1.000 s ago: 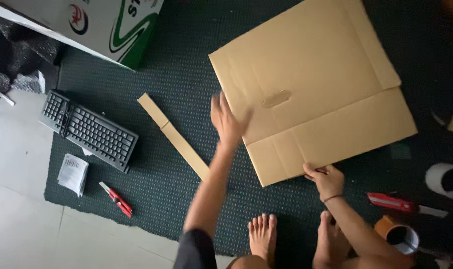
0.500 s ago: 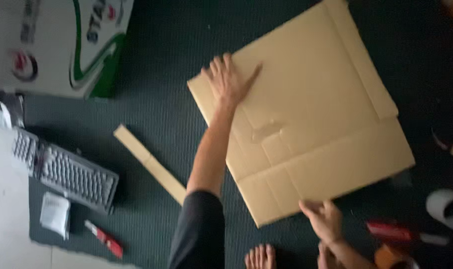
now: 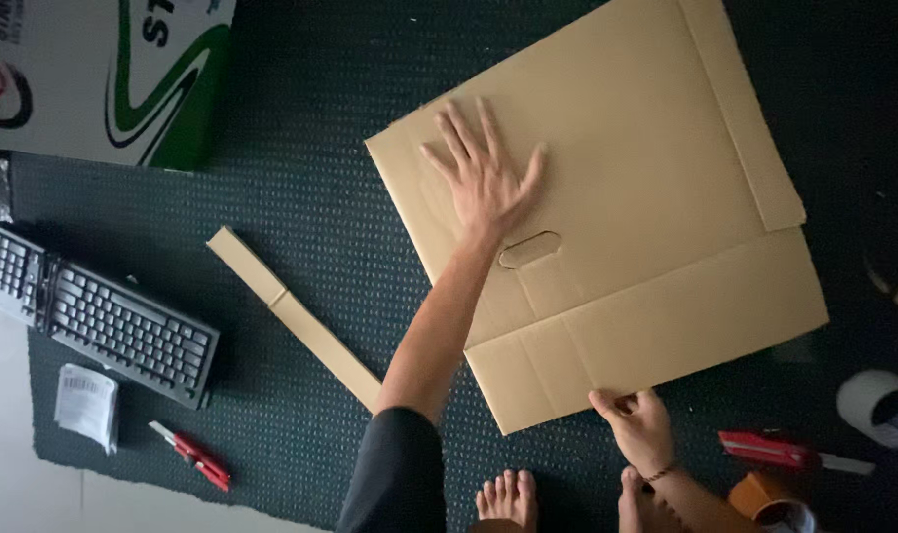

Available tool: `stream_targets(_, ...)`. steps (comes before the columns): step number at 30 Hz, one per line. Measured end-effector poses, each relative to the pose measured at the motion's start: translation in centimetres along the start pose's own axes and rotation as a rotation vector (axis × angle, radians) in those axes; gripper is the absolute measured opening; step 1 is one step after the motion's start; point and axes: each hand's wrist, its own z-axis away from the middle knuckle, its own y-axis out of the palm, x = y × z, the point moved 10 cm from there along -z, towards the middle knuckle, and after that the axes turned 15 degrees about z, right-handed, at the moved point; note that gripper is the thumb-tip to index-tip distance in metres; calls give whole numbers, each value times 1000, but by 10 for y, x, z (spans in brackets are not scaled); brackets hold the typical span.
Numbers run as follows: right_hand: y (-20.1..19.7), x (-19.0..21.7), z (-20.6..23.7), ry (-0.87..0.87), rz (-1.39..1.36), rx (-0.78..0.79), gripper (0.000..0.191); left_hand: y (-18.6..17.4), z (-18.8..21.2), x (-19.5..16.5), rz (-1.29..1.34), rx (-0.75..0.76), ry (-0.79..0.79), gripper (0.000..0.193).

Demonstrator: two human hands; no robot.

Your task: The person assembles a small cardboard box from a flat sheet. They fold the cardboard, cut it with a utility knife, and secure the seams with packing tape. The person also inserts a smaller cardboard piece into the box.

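Observation:
A large flattened cardboard sheet (image 3: 646, 168) with an oval handle cut-out (image 3: 529, 249) lies on a dark green mat (image 3: 311, 188). My left hand (image 3: 481, 183) is pressed flat on the sheet's left part, just above the cut-out, with its fingers spread and nothing in it. My right hand (image 3: 636, 424) pinches the sheet's near edge at a bottom flap. My bare feet (image 3: 508, 494) show at the bottom of the view.
A long cardboard strip (image 3: 301, 321) lies left of my arm. Further left are a dark keyboard (image 3: 99, 316), a small paper packet (image 3: 86, 403) and a red cutter (image 3: 192, 456). A white printed box (image 3: 84, 69) stands top left. Another red cutter (image 3: 775, 451) and tape rolls (image 3: 878, 405) lie right.
My left hand has slid from the sheet's left edge further onto it and now lies flat by the cut-out. The right hand stays at the near edge. The view has shifted closer.

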Motion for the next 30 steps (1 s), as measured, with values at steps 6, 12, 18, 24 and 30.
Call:
stream_targets(6,-1,14,-1,-216,-196,-14,41,14,21,6,206,525,185,140)
stream_targets(12,-1,15,-2,-183,65,-77,42,5,45,-6,272,398,206,144)
stream_targets(18,-40,10,12,-249,131,118,39,11,62,-7,234,332,147,123)
stream_targets(24,-182,-151,39,632,-8,-34,51,8,58,-3,190,400,91,116)
stream_targets(30,-189,-158,-7,490,-403,-154,44,-7,67,-6,87,467,66,108)
